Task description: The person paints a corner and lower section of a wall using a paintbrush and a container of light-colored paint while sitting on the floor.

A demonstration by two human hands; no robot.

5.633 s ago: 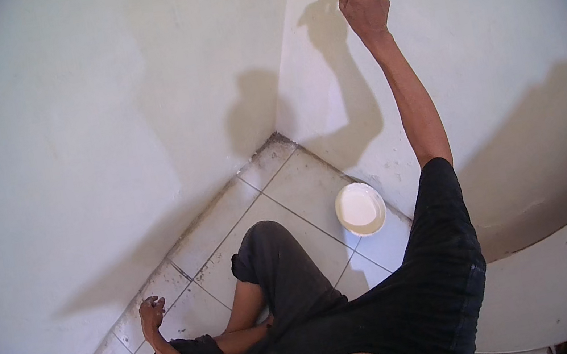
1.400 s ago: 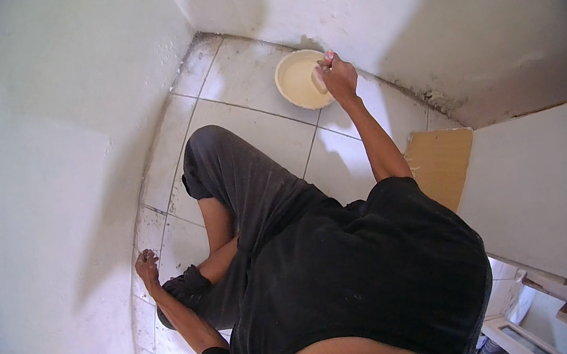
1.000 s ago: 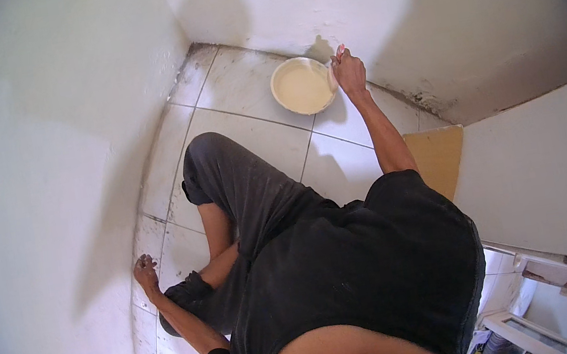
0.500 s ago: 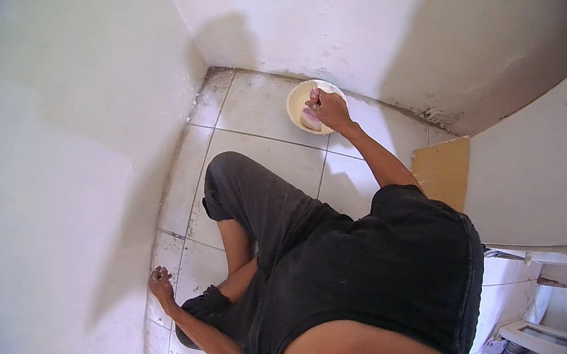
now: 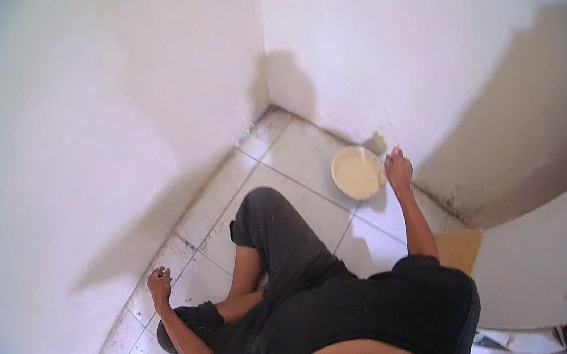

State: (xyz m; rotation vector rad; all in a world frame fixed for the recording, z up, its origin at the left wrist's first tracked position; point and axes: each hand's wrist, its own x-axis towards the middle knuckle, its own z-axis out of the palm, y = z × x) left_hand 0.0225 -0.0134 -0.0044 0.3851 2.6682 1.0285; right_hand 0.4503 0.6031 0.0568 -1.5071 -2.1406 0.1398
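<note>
My right hand (image 5: 399, 173) is raised against the right wall, just right of the bowl. Its fingers are closed round a small pinkish piece (image 5: 396, 151), mostly hidden by the hand; its kind does not show clearly. A round cream-coloured bowl (image 5: 358, 172) stands on the tiled floor near the corner, with pale matter inside. My left hand (image 5: 160, 286) hangs beyond my knee near the left wall. Its fingers are loosely curled, with gaps between them, and I see nothing in them.
Two pale walls (image 5: 207, 56) meet at a corner, with dark grime along their foot. White floor tiles (image 5: 287, 154) lie round my bent leg (image 5: 274, 237). A brown board (image 5: 459, 249) and a white panel (image 5: 531, 264) stand at my right.
My right hand has gone from over the bowl to the wall on its right, with the pinkish piece in it. The view has shifted, and the left hand stays by the left wall.
</note>
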